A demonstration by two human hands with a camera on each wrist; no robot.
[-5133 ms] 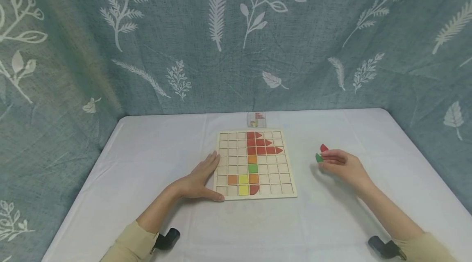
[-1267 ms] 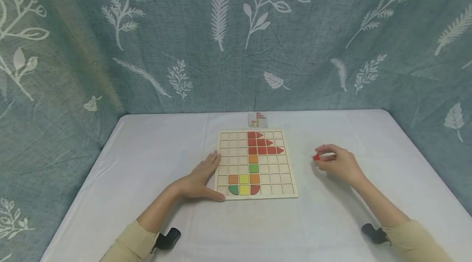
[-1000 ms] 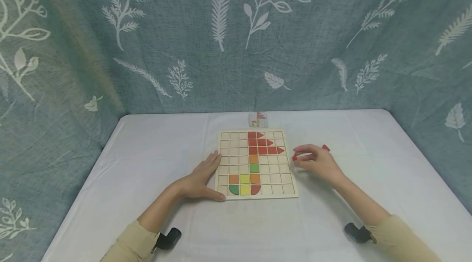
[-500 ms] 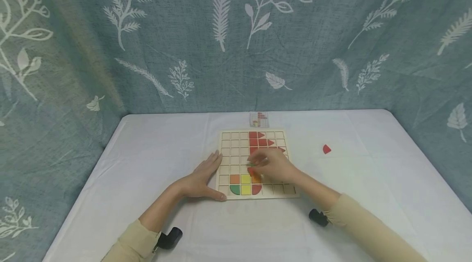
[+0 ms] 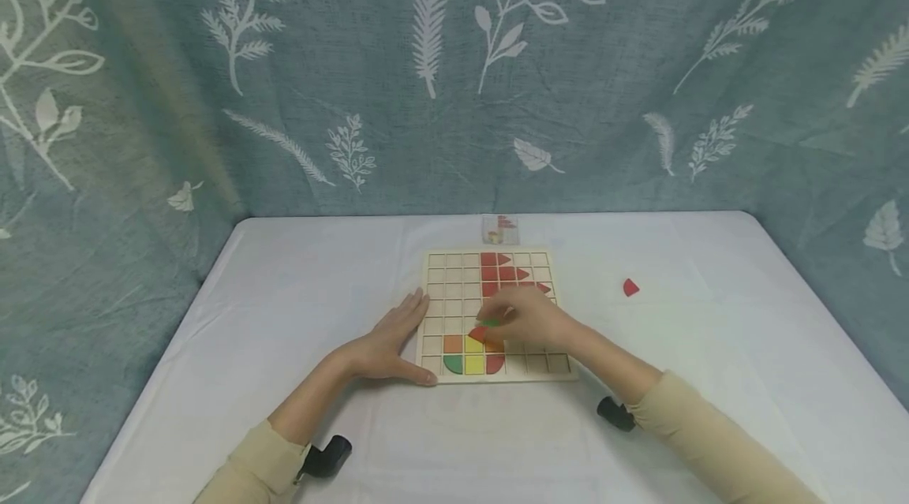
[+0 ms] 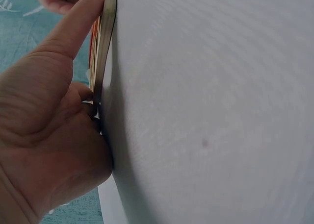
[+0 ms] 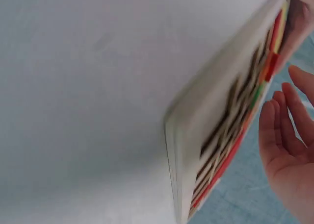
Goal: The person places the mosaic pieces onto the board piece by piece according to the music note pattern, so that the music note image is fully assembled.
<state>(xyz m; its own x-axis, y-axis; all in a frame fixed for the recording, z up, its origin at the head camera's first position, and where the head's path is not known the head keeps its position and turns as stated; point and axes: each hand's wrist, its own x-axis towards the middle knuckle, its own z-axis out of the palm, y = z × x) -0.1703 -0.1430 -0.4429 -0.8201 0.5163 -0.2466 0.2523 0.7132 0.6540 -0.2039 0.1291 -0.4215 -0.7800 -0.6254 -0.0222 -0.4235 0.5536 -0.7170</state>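
My left hand point(image 5: 387, 338) lies with spread, straight fingers along the left edge of the square wooden grid board point(image 5: 440, 307), its thumb at the front left corner. Over the board's lower middle, my right hand point(image 5: 529, 319) pinches a small red tile point(image 5: 477, 334) between thumb and fingertips, close above the yellow square tile point(image 5: 473, 344). Red tiles point(image 5: 490, 274) fill cells at the back in three rows, each ending in a point. In the front row, a green quarter-circle tile point(image 5: 453, 364) and a red quarter-circle tile point(image 5: 495, 364) flank another yellow square.
A loose red quarter-circle tile point(image 5: 630, 287) lies on the white tablecloth point(image 5: 682, 330) right of the board. Behind the board stands a small clear holder with a pattern card point(image 5: 500, 229). A teal leaf-print curtain point(image 5: 369, 78) hangs past the table's back edge.
The green quarter-circle tile, earlier in my right hand, now lies in the front row. That hand has since carried a red tile leftward over the board. My left hand stays put.
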